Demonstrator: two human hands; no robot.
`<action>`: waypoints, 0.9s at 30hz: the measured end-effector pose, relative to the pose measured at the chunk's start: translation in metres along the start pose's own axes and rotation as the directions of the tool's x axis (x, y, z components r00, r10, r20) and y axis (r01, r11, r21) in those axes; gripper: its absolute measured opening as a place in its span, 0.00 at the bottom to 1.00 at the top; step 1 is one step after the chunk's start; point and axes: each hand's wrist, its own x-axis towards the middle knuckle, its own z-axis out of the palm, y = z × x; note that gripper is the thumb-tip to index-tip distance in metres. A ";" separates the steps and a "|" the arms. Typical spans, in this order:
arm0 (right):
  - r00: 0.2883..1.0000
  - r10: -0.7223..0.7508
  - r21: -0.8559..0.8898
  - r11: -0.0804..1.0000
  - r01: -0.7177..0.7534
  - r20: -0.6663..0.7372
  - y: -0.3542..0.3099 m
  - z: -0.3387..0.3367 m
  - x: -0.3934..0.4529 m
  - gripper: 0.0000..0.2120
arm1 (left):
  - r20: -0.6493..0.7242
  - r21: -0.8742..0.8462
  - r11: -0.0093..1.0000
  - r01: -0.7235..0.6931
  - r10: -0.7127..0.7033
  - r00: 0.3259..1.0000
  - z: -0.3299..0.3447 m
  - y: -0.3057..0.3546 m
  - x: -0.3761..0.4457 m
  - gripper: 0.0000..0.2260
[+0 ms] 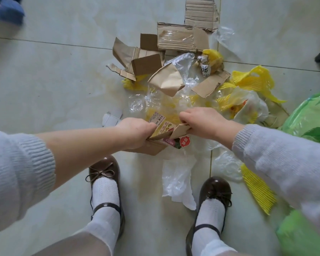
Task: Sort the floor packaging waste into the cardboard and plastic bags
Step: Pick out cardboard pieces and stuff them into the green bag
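Note:
Both hands grip one printed cardboard box piece held low over the floor. My left hand holds its left side. My right hand is closed on a torn flap at its right. Beyond it lies a heap of torn brown cardboard, clear plastic film and yellow foam netting. A green plastic bag sits at the right edge, and another green bag shows at the lower right.
My two brown shoes stand on the pale tiled floor, with a clear plastic bag between them. A yellow foam strip lies right of the right shoe. A small white card scrap lies left of the pile.

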 end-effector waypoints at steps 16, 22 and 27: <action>0.937 0.344 0.635 0.738 -0.228 -0.063 0.025 -0.024 -0.055 0.09 | -0.248 -0.288 0.957 0.018 -0.092 0.964 -0.043 0.007 -0.012 0.06; 0.786 0.610 0.952 0.169 -0.253 0.100 0.068 -0.044 -0.050 0.12 | -0.312 -0.599 0.800 0.040 -0.279 0.908 -0.087 -0.011 0.006 0.10; 0.641 0.642 0.834 -0.552 0.007 0.420 0.084 -0.051 -0.006 0.09 | -0.205 -0.909 0.416 -0.022 -0.400 0.893 -0.116 -0.025 0.028 0.12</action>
